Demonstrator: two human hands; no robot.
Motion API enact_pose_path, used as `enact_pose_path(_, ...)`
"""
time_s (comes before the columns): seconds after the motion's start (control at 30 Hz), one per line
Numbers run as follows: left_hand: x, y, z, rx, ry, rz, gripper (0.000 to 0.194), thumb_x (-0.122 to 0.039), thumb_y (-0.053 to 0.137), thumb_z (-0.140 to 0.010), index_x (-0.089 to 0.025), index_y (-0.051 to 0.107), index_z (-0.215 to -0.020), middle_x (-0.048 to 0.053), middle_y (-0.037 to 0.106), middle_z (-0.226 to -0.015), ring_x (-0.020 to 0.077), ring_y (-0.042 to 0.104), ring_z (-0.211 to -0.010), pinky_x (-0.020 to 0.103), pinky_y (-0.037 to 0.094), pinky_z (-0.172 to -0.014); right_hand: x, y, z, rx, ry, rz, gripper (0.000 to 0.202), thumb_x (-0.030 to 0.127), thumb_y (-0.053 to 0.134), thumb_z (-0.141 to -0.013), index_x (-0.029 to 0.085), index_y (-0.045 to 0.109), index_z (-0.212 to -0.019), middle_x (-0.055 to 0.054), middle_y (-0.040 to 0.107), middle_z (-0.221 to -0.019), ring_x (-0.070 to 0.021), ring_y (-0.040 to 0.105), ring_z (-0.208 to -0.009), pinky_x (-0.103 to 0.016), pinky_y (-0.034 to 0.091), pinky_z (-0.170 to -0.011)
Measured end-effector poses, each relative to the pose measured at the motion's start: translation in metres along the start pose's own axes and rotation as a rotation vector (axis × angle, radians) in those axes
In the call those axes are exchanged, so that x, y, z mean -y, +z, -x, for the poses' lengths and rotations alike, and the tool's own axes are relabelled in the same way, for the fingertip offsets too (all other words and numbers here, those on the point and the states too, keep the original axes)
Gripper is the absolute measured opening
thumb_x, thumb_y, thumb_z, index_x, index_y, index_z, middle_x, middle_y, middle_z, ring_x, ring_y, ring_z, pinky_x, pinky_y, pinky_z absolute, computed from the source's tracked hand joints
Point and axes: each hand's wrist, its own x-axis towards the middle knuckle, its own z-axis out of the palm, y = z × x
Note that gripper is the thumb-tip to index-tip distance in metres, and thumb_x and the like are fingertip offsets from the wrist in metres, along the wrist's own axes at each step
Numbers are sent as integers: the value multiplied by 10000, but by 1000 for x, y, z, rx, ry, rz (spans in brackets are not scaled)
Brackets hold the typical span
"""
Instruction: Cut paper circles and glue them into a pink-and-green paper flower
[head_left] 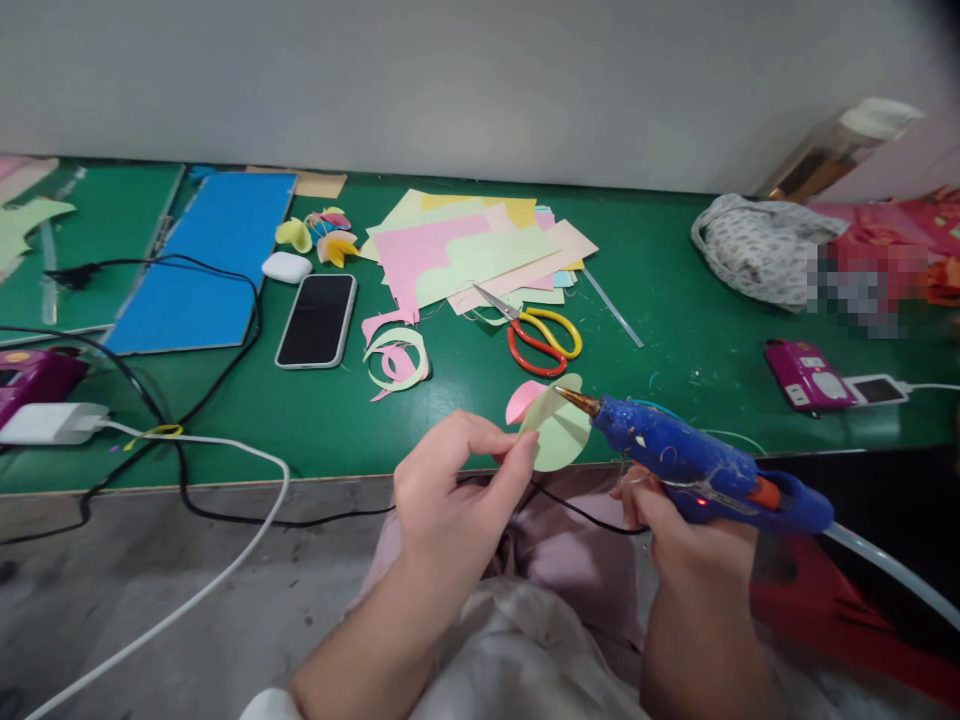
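Between thumb and fingers, my left hand [469, 490] pinches a pale green paper piece [566, 437] with a rounded outline, above the table's front edge. A pink paper piece [523, 402] shows just behind it; whether the two are joined I cannot tell. My right hand [686, 535] is wrapped round the handle of a blue hot glue gun [682, 450]. Its metal nozzle points left and lies over the green paper's upper part. A small red light glows on the gun, and a clear glue stick [892, 565] sticks out of its back end.
On the green table [465, 405] lie scissors [536, 335], coloured paper sheets [465, 245], ring-shaped offcuts [397, 358], a phone [318, 322], a white case [287, 267] and folded paper pieces [337, 248]. Black cables [255, 300] and a white cable [281, 500] run at left. A cloth bundle [765, 250] sits right.
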Motion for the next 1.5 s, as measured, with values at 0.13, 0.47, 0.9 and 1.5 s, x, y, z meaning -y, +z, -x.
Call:
enact_pose_path(0.13,1,0,0,-2,4,-13,179,-55,679,-724,-198,583,-677,-43,609,-618,85,557,-575,204,446,-533,0,-1,-1,23,53,-10,304,309,708,-603,232,458,-448,20,510,-412,-202,579,-452,-371,540,-494)
enact_pose_path(0.47,0,-1,-1,55,20,-49,175,-64,685,-729,-196,580,-685,-34,618,-618,86,564,-558,202,445,-514,7,1,-1,-14,83,-81,247,321,720,-594,213,510,-525,37,514,-407,-173,548,-406,-338,526,-473)
enact_pose_path(0.9,6,-3,-8,122,-390,265,191,-123,675,-725,-191,547,-601,-34,577,-577,87,541,-531,189,433,-476,-13,-3,-44,-78,254,-255,245,335,734,-685,166,581,-596,53,515,-411,-132,531,-385,-321,537,-535)
enact_pose_path(1.5,12,-3,-14,17,-716,609,275,-251,750,-695,-162,519,-573,-70,496,-525,38,480,-473,141,380,-482,-50,11,-128,279,146,675,450,599,526,-770,178,681,-730,-107,668,-749,-285,613,-759,-400,441,-708)
